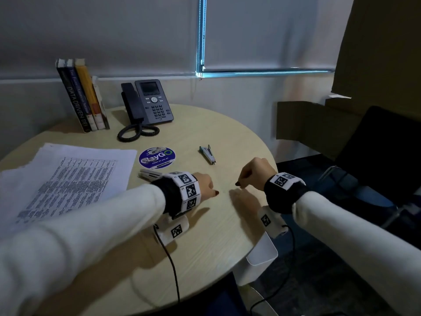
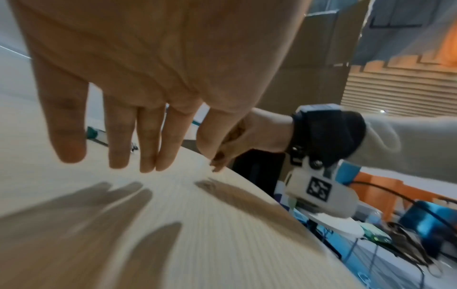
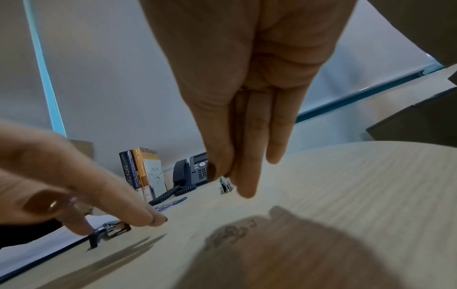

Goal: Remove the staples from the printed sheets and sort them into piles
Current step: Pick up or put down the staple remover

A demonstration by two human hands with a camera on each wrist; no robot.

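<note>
A spread stack of printed sheets (image 1: 66, 179) lies at the table's left. A small grey-teal stapler-like tool (image 1: 207, 154) lies beyond both hands, also seen as the tool (image 3: 226, 185). A second silvery metal tool (image 1: 149, 174) lies just behind my left wrist, beside the sheets. My left hand (image 1: 210, 189) hovers low over the bare wood with straight fingers (image 2: 146, 156), holding nothing. My right hand (image 1: 241, 181) points down at the table, thumb pressed against its straight fingers (image 3: 247, 183). Whether something tiny sits in that pinch is too small to tell.
A round pale wooden table (image 1: 205, 236) carries a desk phone (image 1: 150, 103), leaning books (image 1: 84, 96) and a round blue sticker (image 1: 157, 157). A black chair (image 1: 376, 156) stands to the right. Wrist-camera cables hang over the near edge.
</note>
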